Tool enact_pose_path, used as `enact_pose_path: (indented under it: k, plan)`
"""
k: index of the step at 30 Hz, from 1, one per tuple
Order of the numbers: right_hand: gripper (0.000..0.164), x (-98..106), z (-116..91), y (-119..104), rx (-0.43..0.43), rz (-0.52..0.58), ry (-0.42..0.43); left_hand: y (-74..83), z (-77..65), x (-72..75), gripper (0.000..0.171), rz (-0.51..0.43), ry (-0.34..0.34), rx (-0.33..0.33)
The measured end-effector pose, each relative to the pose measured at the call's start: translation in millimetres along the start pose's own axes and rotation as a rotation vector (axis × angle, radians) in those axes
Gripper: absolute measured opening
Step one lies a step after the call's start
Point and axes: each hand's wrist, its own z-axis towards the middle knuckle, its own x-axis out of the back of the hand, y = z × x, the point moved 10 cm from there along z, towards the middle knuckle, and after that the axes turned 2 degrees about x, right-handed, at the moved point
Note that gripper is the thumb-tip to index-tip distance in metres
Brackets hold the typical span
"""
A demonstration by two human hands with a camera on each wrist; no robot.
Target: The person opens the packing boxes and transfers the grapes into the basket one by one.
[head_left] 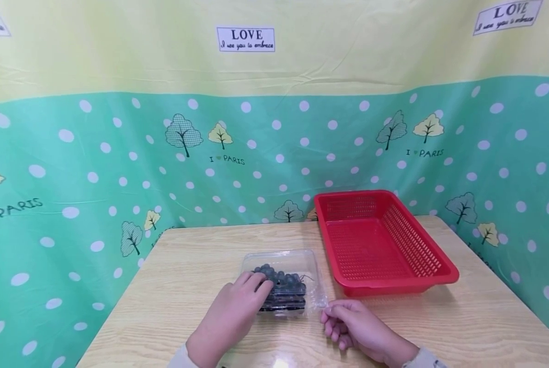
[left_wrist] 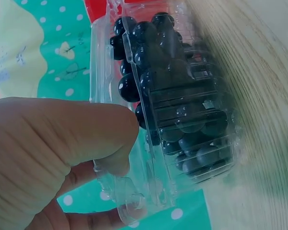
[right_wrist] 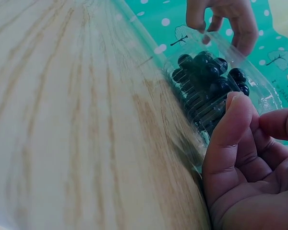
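The left hand (head_left: 238, 305) is pinching the left edge of a clear box (head_left: 314, 271) that is holding dark grapes (head_left: 289, 280). The right hand (head_left: 353, 325) is curling its fingers at the near right corner; whether they are clamping the plastic I cannot quite tell. The box is sitting on a wooden table (head_left: 205, 255), left of a red basket (head_left: 366, 245), with a dotted cloth (head_left: 279, 163) hanging at the far side.

My head view comes through bright, with glare at the counter's (head_left: 191, 266) near edge; both wrist views look dimmer, the right's wood grain (right_wrist: 53, 153) soft.
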Motion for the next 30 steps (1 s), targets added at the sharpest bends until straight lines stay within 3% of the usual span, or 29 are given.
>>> enact_pose_path:
  k: [13,20,30]
  plan:
    - [0.025,0,-1,2,-0.023,-0.025,0.016,-5.8,4.2,5.0,0.054,-0.076,-0.011,0.007]
    - [0.025,-8,-6,-10,0.036,-0.241,-0.010,-8.6,8.8,12.0,0.052,-0.108,0.034,0.001]
    - [0.019,-27,-11,-48,0.179,-0.505,-0.023,-15.6,14.7,23.5,0.054,-0.121,0.071,0.006]
